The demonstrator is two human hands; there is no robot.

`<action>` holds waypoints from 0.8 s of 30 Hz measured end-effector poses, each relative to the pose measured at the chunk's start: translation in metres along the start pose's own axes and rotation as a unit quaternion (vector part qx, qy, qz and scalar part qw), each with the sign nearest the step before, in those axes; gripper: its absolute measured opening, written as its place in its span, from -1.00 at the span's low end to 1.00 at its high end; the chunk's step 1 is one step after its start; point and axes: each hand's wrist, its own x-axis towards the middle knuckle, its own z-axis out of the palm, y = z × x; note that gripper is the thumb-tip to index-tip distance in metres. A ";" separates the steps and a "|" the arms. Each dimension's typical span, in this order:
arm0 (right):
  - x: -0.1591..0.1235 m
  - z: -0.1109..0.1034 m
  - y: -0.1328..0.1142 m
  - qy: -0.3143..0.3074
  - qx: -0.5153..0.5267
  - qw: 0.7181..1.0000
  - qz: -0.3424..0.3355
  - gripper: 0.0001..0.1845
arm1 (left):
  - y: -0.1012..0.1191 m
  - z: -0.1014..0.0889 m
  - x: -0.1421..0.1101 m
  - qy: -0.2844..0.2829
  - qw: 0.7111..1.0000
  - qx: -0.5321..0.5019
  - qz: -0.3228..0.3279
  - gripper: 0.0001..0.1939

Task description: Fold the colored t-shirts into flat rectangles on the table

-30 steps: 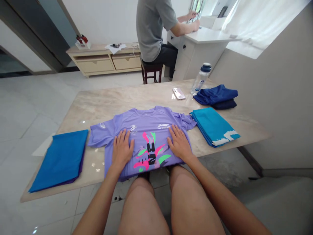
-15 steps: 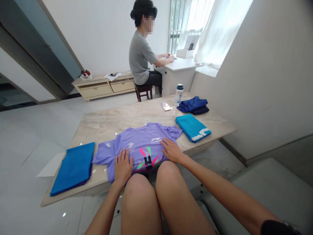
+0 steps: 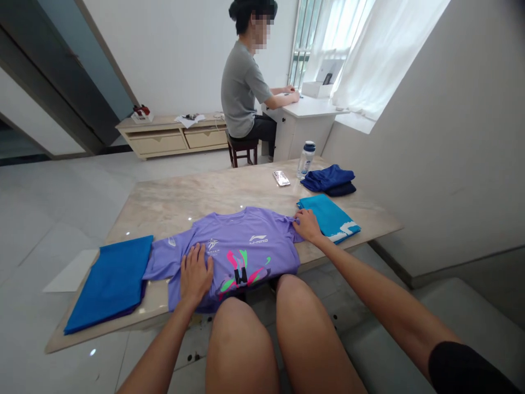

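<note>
A purple T-shirt (image 3: 241, 241) with a pink, green and black print lies face up on the marble table (image 3: 197, 197), its hem hanging over the near edge. My left hand (image 3: 195, 273) rests flat on the shirt's lower left part, fingers spread. My right hand (image 3: 307, 225) is at the shirt's right sleeve, fingers curled on the sleeve's edge, right beside a folded teal garment (image 3: 332, 216).
A folded blue garment (image 3: 110, 282) lies on the table's left end. At the far right are a dark blue folded garment (image 3: 330, 179), a water bottle (image 3: 305, 159) and a phone (image 3: 281, 178). Another person (image 3: 244, 93) sits at a white desk behind the table.
My right hand has slid from the shirt's front out to the right sleeve. My left hand has stayed on the shirt. The view has shifted slightly.
</note>
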 end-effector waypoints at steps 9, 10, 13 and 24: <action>0.055 -0.029 0.000 -0.013 0.078 0.988 0.131 -0.64 | 0.008 -0.004 0.001 0.005 1.000 -0.011 -0.009 -0.33; 0.056 -0.032 -0.003 -0.019 0.080 0.987 0.136 -0.68 | 0.008 -0.004 0.000 0.010 1.000 -0.013 -0.011 -0.34; 0.057 -0.039 -0.012 -0.042 0.080 0.985 0.148 -0.73 | 0.011 -0.003 -0.006 0.022 0.999 -0.017 -0.024 -0.35; 0.061 -0.056 -0.013 -0.180 0.109 0.977 -0.037 -0.62 | 0.022 -0.006 -0.018 0.025 0.998 -0.017 -0.055 -0.35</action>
